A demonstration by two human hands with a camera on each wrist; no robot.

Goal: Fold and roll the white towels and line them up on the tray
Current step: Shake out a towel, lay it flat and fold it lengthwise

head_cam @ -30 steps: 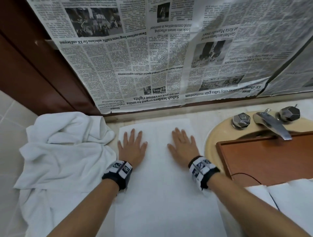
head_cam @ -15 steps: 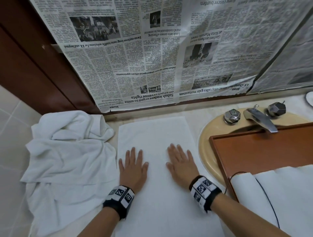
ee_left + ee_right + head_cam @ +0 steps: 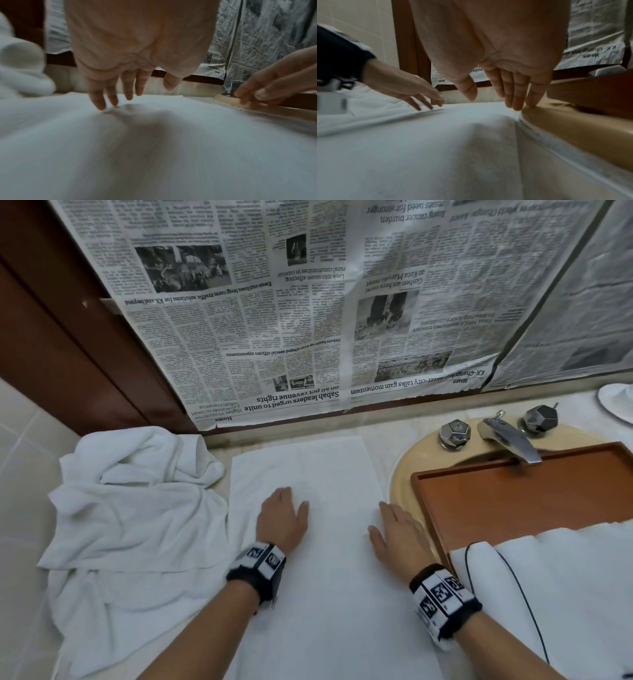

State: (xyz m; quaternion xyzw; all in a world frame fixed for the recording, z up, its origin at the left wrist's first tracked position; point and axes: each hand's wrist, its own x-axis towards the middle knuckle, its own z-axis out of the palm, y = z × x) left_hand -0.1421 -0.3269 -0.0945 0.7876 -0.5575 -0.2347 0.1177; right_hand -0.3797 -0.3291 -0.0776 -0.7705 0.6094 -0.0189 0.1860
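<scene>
Both hands lie flat with straight fingers, holding nothing. The left hand [image 3: 282, 522] presses the towel [image 3: 318, 594] under its palm; the right hand [image 3: 399, 537] rests on the towel's right edge — its fingertips [image 3: 530, 104] touch the sink rim [image 3: 400, 491]. The tray [image 3: 513, 501] is just right of this hand, across the sink. A crumpled towel [image 3: 133, 518] lies left of the left hand.

upside-down newspaper sheets [image 3: 308, 313] cover the wall behind a pale counter [image 3: 383, 436]. dark wood panelling [image 3: 68, 337] meets cream tiles [image 3: 24, 440] at left; a chrome tap [image 3: 510, 438] overhangs the beige basin [image 3: 404, 474].
</scene>
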